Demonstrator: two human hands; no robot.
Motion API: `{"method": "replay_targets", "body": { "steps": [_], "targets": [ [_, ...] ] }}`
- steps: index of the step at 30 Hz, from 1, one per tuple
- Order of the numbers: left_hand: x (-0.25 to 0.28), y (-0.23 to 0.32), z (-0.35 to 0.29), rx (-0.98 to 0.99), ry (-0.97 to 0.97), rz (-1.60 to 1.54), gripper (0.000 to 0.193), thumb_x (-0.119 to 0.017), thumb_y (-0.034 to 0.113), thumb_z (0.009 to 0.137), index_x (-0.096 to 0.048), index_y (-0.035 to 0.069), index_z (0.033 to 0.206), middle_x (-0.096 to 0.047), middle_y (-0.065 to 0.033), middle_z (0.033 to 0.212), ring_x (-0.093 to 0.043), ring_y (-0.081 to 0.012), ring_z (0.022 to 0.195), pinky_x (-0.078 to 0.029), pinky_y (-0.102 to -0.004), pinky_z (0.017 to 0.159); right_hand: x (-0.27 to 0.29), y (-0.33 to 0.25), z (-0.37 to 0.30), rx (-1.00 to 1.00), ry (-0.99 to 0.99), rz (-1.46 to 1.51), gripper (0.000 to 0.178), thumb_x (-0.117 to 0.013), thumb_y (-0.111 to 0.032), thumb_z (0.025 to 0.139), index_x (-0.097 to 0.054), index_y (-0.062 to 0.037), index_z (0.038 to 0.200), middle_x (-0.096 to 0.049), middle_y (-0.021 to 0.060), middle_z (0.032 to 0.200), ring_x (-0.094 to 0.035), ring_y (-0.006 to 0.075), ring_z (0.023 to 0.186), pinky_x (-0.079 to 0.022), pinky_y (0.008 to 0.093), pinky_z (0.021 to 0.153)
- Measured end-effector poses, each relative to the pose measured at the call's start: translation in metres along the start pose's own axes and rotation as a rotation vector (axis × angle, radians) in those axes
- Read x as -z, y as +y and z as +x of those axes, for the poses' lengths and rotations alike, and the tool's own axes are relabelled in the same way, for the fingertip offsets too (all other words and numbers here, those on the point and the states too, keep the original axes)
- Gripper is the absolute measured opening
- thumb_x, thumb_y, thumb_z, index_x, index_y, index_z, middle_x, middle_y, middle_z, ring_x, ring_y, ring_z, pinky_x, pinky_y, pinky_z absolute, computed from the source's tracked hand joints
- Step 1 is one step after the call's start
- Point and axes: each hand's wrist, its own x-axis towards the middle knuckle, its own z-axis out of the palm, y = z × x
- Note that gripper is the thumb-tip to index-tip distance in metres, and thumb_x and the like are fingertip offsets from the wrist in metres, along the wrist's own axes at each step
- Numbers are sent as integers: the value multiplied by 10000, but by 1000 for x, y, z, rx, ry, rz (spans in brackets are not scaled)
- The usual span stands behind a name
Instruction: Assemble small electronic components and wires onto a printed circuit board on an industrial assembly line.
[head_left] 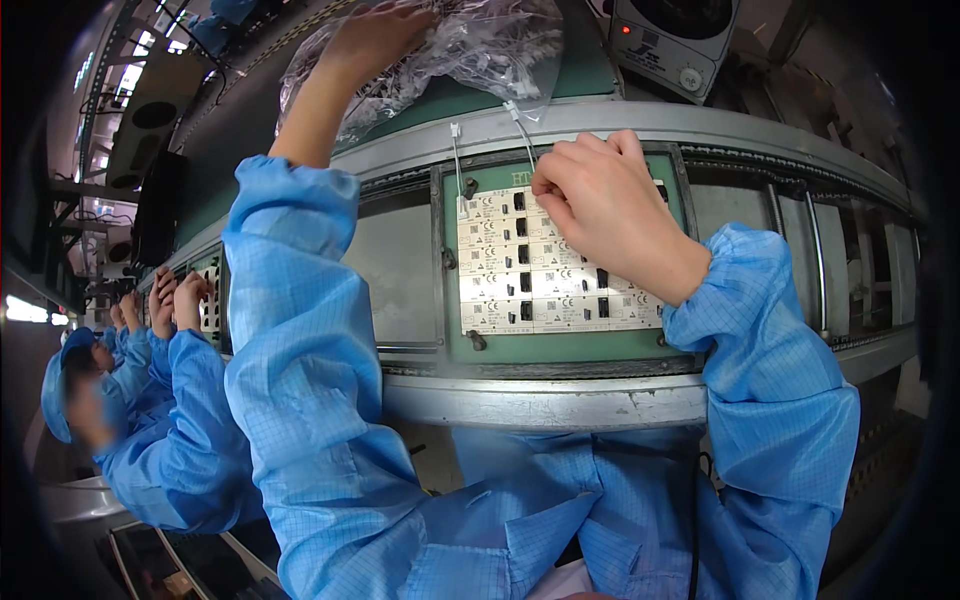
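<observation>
My left hand (375,42) reaches over a clear plastic bag (500,55) full of short white cables with connectors. Its fingers are stretched out along the bag's left side, partly cut off by the picture's top edge. Over a green fixture board (570,347) is my right hand (615,205), thumb and fingers pinched together at the upper rows of white labelled modules (495,285). A thin grey cable (524,133) with a white plug at its far end runs into that pinch; its near end is hidden. Another cable (457,155) stands plugged at the upper left module.
The fixture sits in a conveyor with metal rails (540,403). Beyond it, at upper right, stands a grey box-shaped blower (675,50) with a red light and a dial. To the left, a co-worker in blue (180,430) works at the same line.
</observation>
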Motion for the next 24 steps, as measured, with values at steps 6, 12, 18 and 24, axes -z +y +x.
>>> {"method": "replay_targets", "body": {
  "steps": [6, 12, 18, 24],
  "targets": [
    [-42, -46, -30, -295, -20, 293, 451, -650, 329, 899, -607, 217, 1334, -600, -96, 1354, -528, -291, 1290, -407, -468, 1045, -1, -4, 3, 20, 8, 6, 31, -638, -93, 900, -645, -73, 878, -618, 24, 826, -567, 212, 864, -349, 361, 889],
    [29, -33, -46, 54, -15, -133, 469, -710, 335, 841, -660, 118, 1254, -643, -140, 1257, -585, -373, 1175, -481, -469, 975, 4, -2, 2, 11, -25, -3, 29, -637, -88, 898, -649, -70, 879, -616, 22, 815, -568, 204, 858, -347, 359, 879],
    [50, -30, -84, 160, -162, -469, 302, -704, 268, 845, -664, 80, 1078, -689, -174, 892, -680, -353, 893, -538, -450, 777, 1, -4, 4, 9, -8, 8, 31, -661, -90, 881, -648, -64, 870, -615, 22, 790, -568, 204, 837, -344, 354, 867],
    [60, 21, -125, 153, -227, -408, 328, -714, 152, 830, -620, 96, 1140, -646, -104, 912, -642, -267, 895, -511, -375, 794, 4, -2, 3, -5, -1, 1, 20, -665, -91, 877, -657, -74, 871, -606, 28, 786, -568, 203, 833, -339, 351, 862]
  ]
}}
